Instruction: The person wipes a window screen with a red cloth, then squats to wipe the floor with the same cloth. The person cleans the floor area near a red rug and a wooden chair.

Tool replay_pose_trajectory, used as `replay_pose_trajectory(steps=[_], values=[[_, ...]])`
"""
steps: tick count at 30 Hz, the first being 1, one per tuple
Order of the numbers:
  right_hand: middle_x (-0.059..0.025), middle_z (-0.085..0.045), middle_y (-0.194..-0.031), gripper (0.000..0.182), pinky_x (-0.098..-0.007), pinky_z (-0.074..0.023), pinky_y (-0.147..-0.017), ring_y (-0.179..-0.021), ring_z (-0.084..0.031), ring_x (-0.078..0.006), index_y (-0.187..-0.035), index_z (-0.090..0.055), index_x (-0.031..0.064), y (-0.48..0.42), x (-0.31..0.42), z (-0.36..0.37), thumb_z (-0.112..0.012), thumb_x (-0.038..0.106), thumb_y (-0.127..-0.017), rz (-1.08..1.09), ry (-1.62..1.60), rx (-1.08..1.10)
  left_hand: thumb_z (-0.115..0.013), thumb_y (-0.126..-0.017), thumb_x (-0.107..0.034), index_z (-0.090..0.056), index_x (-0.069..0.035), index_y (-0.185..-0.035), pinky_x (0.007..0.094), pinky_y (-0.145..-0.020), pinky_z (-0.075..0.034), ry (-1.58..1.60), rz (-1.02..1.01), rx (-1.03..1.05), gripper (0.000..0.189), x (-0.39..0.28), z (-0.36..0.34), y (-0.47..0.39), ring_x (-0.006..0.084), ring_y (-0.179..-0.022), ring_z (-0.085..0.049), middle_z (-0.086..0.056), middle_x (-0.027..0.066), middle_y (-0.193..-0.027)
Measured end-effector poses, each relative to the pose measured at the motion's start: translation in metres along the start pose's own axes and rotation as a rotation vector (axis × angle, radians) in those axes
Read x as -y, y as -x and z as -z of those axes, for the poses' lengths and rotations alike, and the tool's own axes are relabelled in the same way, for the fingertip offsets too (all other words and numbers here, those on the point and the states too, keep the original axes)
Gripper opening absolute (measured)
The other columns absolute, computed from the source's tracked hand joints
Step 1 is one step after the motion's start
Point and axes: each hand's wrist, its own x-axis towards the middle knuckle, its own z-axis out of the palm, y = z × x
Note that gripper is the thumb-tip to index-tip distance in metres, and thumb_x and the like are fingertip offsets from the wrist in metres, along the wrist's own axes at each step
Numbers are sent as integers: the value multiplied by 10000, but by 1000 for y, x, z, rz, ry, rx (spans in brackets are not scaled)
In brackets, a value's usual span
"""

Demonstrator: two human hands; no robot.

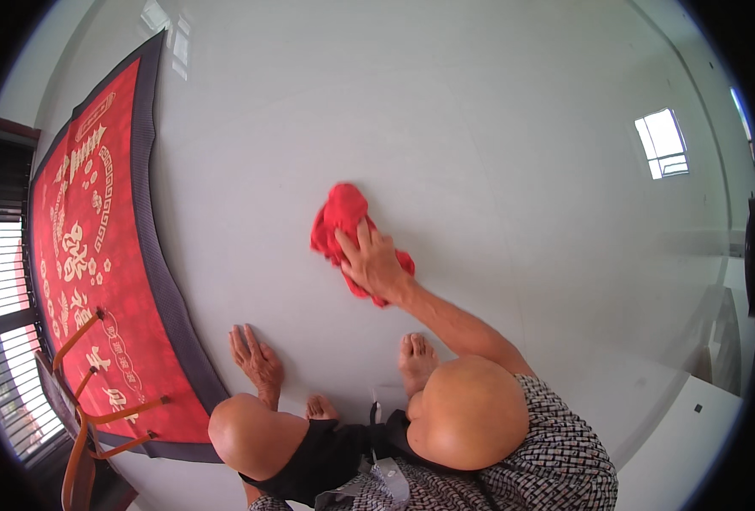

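A crumpled red cloth (347,203) lies on the glossy pale floor (377,115), in the middle of the view. My right hand (375,262) presses down on it with the fingers spread, and some folds show on both sides of the hand. My left hand (257,363) rests on the bare floor near my left knee (256,434). Its fingers are apart and nothing is in it. My right knee (473,409) is bent up beside my right forearm, with my bare right foot (418,361) flat on the floor.
Along the left lies a red doormat (119,268) with a dark border and pale printed characters. A wooden chair (84,434) with orange-brown legs stands on its near end. Beyond the mat is a barred door (4,268). At lower right there is a white panel (677,428).
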Motion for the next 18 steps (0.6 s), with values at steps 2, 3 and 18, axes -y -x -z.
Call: replay_pose_trajectory(steps=[2,3,18], values=[[-345,-525,-1367,701,-478,-528,-670,-902,-623,-357,-1431,-568,122,46,4,11,-809,351,-813,-28,-6,24,-482,-958,-101,-460,5,-1537,562,-1232,-241,-7,9,17,588,-4,-1,2,456,-1506,-312,-356,252,-1624],[-339,-527,-1371,701,-474,-526,-672,-893,-624,-352,-1430,-573,127,69,2,18,-809,345,-807,-43,10,18,-480,-958,-102,-460,4,-1537,562,-1232,-241,-9,9,18,589,-4,-1,3,457,-1506,-311,-355,252,-1624],[-183,-607,-1035,465,-458,-594,-618,-819,-678,-356,-1346,-587,125,-67,-170,12,-703,323,-941,-426,379,-167,-505,-937,-94,-480,-9,-1523,579,-1228,-241,43,0,-1,593,-5,-4,-2,471,-1496,-320,-371,258,-1609]])
